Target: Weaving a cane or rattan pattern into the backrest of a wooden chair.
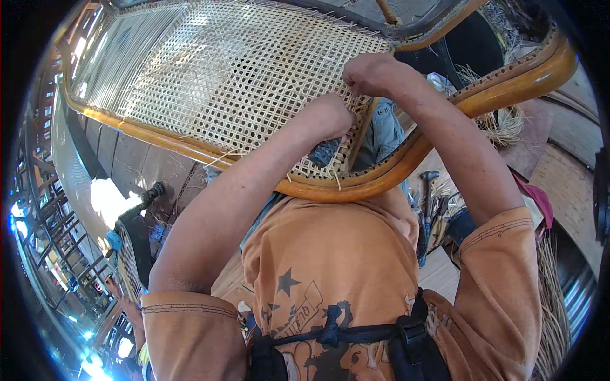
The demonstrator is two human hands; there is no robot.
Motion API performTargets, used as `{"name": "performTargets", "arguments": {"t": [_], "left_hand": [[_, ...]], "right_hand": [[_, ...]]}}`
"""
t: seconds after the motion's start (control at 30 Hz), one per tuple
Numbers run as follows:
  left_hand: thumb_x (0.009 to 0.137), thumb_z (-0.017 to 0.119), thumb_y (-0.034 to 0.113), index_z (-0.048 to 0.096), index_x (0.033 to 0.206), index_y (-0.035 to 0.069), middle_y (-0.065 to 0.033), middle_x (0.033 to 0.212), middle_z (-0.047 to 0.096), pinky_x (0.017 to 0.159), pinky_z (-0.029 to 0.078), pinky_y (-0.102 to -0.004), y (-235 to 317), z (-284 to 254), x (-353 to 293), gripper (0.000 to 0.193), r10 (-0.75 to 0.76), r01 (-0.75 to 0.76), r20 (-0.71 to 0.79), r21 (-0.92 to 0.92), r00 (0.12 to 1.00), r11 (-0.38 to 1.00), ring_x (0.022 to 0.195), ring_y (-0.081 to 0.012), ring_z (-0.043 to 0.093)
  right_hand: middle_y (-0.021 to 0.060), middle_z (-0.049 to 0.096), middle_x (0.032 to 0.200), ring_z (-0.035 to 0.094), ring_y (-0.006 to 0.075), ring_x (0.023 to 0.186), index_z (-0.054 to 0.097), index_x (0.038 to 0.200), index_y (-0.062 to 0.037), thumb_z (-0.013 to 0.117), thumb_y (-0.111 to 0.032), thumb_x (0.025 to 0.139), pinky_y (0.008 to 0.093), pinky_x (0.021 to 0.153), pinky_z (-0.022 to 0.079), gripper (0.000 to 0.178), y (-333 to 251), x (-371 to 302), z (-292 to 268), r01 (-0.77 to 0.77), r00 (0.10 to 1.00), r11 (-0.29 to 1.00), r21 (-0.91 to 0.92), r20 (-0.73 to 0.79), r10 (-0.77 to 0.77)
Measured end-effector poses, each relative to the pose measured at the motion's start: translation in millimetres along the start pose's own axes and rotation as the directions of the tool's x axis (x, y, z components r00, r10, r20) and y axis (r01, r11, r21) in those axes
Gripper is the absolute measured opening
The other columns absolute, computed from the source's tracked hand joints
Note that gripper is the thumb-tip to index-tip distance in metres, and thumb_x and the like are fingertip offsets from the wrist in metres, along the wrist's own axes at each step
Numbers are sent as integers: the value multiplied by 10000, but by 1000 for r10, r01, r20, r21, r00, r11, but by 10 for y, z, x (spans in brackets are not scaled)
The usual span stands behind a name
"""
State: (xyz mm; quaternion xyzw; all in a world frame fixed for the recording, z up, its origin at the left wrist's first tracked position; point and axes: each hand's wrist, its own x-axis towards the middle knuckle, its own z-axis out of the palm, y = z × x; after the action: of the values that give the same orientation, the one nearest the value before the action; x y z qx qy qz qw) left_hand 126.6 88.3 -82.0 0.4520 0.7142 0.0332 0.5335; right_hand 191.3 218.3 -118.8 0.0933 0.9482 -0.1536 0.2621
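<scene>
Orange short-sleeved shirt with dark star prints (pixel 330 267) is filling the lower view, crossed by a black chest strap with a buckle (pixel 356 333). Just beyond it, a curved, glossy wooden chair frame (pixel 356 187) is resting against the person's front, carrying a pale woven cane panel of open square mesh (pixel 222 70). Left hand (pixel 330 117) is curling closed into a fist, pressing on the near edge of the weave, with thin cane ends sticking out beside it; what it is gripping cannot be told. Right hand (pixel 372 73) is closing loosely, knuckles up, fingertips pinching the weave's right edge. Hammers with metal heads (pixel 429 190) are lying on the floor below.
</scene>
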Motion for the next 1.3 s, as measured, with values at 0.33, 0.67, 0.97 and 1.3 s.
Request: {"name": "performTargets", "arguments": {"t": [0.33, 0.67, 0.97, 1.3], "left_hand": [[815, 519, 162, 666, 740, -16, -141, 666, 658, 648, 528, -373, -301, -189, -74, 243, 165, -281, 280, 449, 946, 848, 652, -290, 656], [766, 568, 185, 604, 621, -19, -95, 524, 591, 582, 517, -340, -125, -32, -42, 252, -227, 204, -33, -331, 973, 921, 501, -230, 622], [758, 509, 209, 648, 746, 46, -155, 653, 640, 619, 519, -422, -510, -69, -504, 215, 31, 38, -228, 296, 973, 954, 615, -310, 645], [807, 495, 215, 581, 799, 47, -160, 625, 566, 588, 462, -441, -593, -198, -1074, 188, 101, 60, -355, 416, 930, 908, 597, -344, 582]], "right_hand": [[161, 647, 915, 626, 322, 856, 656, 922, -60, 645, -189, 717, 416, 708, 484, 242, 25, -148, 6, 9, 999, 997, 75, 40, -12], [151, 650, 816, 627, 313, 793, 661, 871, -50, 663, -146, 717, 398, 685, 478, 182, -79, -143, -28, -52, 996, 977, 206, 82, 36], [161, 633, 822, 622, 318, 816, 645, 874, -31, 621, -80, 722, 403, 691, 477, 161, 17, -128, 104, 19, 999, 989, 146, 25, -23], [63, 622, 729, 546, 153, 657, 659, 983, -30, 604, -191, 842, 326, 615, 453, 221, -485, -53, -93, 286, 924, 565, 774, -68, -376]]}}
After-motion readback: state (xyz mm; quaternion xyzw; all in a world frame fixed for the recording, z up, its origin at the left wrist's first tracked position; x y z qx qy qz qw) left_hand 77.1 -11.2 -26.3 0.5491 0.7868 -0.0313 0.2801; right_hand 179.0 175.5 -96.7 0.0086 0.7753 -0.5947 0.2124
